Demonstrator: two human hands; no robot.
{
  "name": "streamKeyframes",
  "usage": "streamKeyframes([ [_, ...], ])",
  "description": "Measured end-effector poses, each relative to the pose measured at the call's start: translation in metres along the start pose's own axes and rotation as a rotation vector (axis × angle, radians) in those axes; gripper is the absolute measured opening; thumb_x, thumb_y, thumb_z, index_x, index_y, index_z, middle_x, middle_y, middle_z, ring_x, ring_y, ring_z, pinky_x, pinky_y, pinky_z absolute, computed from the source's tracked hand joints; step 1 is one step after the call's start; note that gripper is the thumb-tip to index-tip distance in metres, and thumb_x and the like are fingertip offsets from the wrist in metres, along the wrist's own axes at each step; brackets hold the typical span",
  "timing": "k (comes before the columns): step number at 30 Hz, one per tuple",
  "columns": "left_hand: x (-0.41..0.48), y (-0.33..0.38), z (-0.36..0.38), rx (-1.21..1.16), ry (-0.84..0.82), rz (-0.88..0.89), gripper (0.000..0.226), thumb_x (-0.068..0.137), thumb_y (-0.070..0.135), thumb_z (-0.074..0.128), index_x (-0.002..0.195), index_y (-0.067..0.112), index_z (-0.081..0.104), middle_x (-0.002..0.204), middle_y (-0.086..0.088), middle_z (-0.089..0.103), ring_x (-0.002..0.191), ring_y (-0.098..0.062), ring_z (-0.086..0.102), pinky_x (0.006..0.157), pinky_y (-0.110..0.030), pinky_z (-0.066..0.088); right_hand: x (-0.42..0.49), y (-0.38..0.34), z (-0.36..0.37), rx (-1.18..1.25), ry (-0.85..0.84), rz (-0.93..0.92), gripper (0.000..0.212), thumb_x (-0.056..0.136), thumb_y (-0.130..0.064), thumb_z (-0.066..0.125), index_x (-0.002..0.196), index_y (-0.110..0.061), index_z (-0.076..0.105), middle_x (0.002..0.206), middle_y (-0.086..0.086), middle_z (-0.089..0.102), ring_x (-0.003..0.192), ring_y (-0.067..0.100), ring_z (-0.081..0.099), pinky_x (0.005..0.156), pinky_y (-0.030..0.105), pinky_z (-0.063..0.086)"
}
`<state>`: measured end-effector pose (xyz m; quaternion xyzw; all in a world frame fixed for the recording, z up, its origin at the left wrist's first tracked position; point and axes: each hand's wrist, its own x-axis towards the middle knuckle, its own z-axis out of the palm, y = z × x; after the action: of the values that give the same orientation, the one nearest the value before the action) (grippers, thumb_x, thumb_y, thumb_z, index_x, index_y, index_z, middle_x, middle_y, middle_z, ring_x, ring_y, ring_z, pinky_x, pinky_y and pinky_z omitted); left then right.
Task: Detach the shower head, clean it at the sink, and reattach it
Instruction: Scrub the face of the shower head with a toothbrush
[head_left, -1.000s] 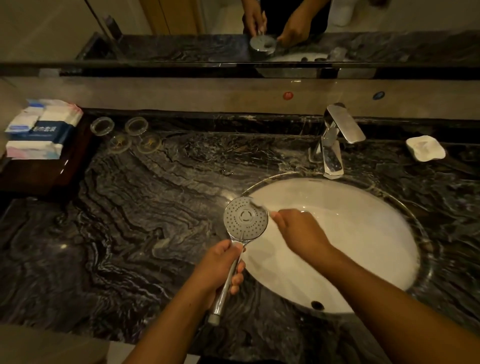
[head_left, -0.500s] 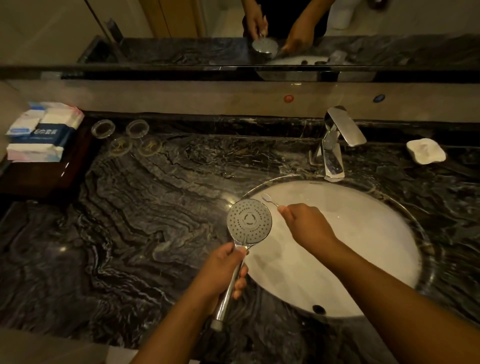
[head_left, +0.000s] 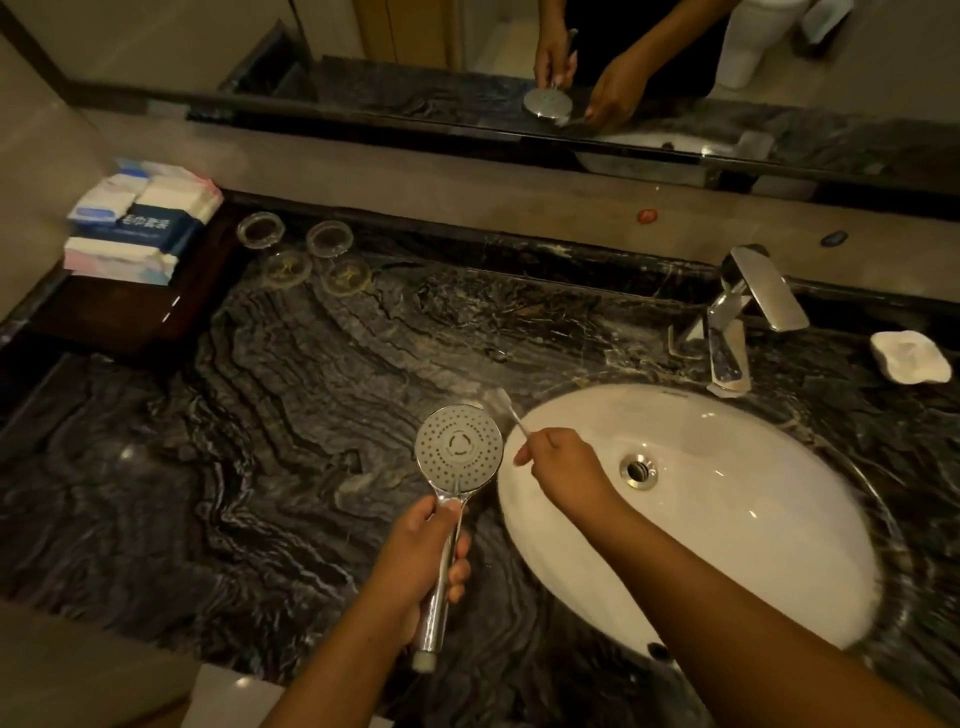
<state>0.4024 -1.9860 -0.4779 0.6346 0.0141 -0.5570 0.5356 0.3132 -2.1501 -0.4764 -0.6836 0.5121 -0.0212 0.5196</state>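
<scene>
Shower head (head_left: 459, 450) gripped by left hand (head_left: 415, 566), nozzles up for access; toothbrush (head_left: 511, 413) pinched in right hand (head_left: 563, 470), just right, beside sink (head_left: 779, 545).

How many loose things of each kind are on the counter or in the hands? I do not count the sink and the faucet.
Shower head: 1, in the left hand
Toothbrush: 1, in the right hand
Round glass coasters or lids: 4
Soap dish: 1
Stack of wrapped packets: 1
Total: 8

Chrome shower head (head_left: 459, 450), face up, held beside white sink (head_left: 727, 545).
</scene>
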Motion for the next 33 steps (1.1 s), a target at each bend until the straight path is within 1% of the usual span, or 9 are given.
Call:
streamKeyframes([
  [3, 0.005, 0.001, -0.009, -0.097, 0.057, 0.003, 0.014, 0.101, 0.023, 0.049, 0.097, 0.01, 0.05, 0.061, -0.008, 0.05, 0.041, -0.016, 0.039, 0.037, -0.021, 0.033, 0.004, -0.011, 0.023, 0.012, -0.081, 0.049, 0.032, 0.097, -0.018, 0.044, 0.08, -0.011, 0.071, 0.072, -0.002, 0.059, 0.064, 0.013, 0.053, 0.057, 0.025, 0.038],
  [7, 0.013, 0.005, -0.019, -0.168, 0.089, 0.014, 0.014, 0.101, 0.022, 0.048, 0.093, 0.011, 0.049, 0.059, -0.007, 0.049, 0.039, -0.015, 0.04, 0.036, -0.021, 0.032, 0.013, -0.015, 0.056, 0.026, -0.126, 0.127, 0.023, 0.093, -0.02, 0.052, 0.083, -0.011, 0.071, 0.08, 0.008, 0.065, 0.071, 0.022, 0.06, 0.068, 0.034, 0.049],
  [11, 0.019, 0.007, -0.033, -0.161, 0.106, 0.018, 0.016, 0.101, 0.022, 0.047, 0.089, 0.011, 0.049, 0.06, -0.008, 0.051, 0.04, -0.016, 0.041, 0.038, -0.022, 0.032, 0.025, -0.014, 0.075, 0.173, -0.124, 0.224, 0.028, 0.097, -0.012, 0.048, 0.094, 0.007, 0.068, 0.075, 0.016, 0.061, 0.062, 0.025, 0.059, 0.069, 0.043, 0.059],
  [15, 0.022, 0.006, -0.049, -0.163, 0.114, 0.01, 0.014, 0.101, 0.021, 0.047, 0.093, 0.011, 0.05, 0.061, -0.008, 0.051, 0.042, -0.017, 0.04, 0.039, -0.022, 0.033, 0.038, -0.011, 0.082, 0.178, -0.066, 0.236, 0.02, 0.095, -0.014, 0.062, 0.08, 0.0, 0.066, 0.077, 0.014, 0.065, 0.06, 0.021, 0.065, 0.072, 0.052, 0.062],
  [18, 0.024, 0.005, -0.062, -0.165, 0.114, -0.001, 0.014, 0.101, 0.021, 0.048, 0.092, 0.011, 0.05, 0.063, -0.009, 0.05, 0.042, -0.017, 0.04, 0.038, -0.022, 0.034, 0.046, -0.013, 0.084, 0.121, -0.024, 0.21, 0.022, 0.09, -0.019, 0.069, 0.073, -0.005, 0.072, 0.071, 0.013, 0.069, 0.065, 0.026, 0.068, 0.075, 0.05, 0.062],
  [20, 0.026, 0.004, -0.068, -0.169, 0.103, -0.004, 0.014, 0.1, 0.021, 0.049, 0.09, 0.011, 0.05, 0.063, -0.009, 0.05, 0.042, -0.017, 0.04, 0.038, -0.022, 0.033, 0.047, -0.016, 0.082, 0.01, 0.0, 0.161, 0.025, 0.089, -0.025, 0.07, 0.077, -0.005, 0.077, 0.075, 0.013, 0.074, 0.073, 0.027, 0.07, 0.077, 0.04, 0.06],
  [22, 0.027, 0.004, -0.072, -0.167, 0.088, -0.006, 0.014, 0.1, 0.021, 0.049, 0.089, 0.012, 0.05, 0.063, -0.009, 0.051, 0.042, -0.016, 0.04, 0.038, -0.021, 0.033, 0.049, -0.018, 0.079, -0.062, 0.027, 0.117, 0.026, 0.09, -0.027, 0.069, 0.083, -0.004, 0.078, 0.081, 0.012, 0.075, 0.076, 0.025, 0.068, 0.07, 0.029, 0.051],
  [28, 0.029, 0.003, -0.078, -0.146, 0.058, -0.008, 0.013, 0.1, 0.022, 0.049, 0.091, 0.013, 0.051, 0.063, -0.008, 0.052, 0.042, -0.016, 0.04, 0.037, -0.022, 0.033, 0.058, -0.018, 0.079, -0.134, 0.042, 0.08, 0.021, 0.089, -0.026, 0.072, 0.069, -0.018, 0.071, 0.066, -0.001, 0.067, 0.071, 0.019, 0.067, 0.075, 0.034, 0.055],
  [33, 0.031, 0.003, -0.076, -0.132, 0.043, -0.013, 0.011, 0.1, 0.023, 0.05, 0.094, 0.013, 0.052, 0.063, -0.007, 0.052, 0.042, -0.016, 0.04, 0.038, -0.022, 0.033, 0.064, -0.02, 0.08, -0.042, -0.036, 0.125, 0.022, 0.088, -0.014, 0.074, 0.069, -0.012, 0.063, 0.06, 0.006, 0.069, 0.052, 0.017, 0.068, 0.071, 0.041, 0.063],
])
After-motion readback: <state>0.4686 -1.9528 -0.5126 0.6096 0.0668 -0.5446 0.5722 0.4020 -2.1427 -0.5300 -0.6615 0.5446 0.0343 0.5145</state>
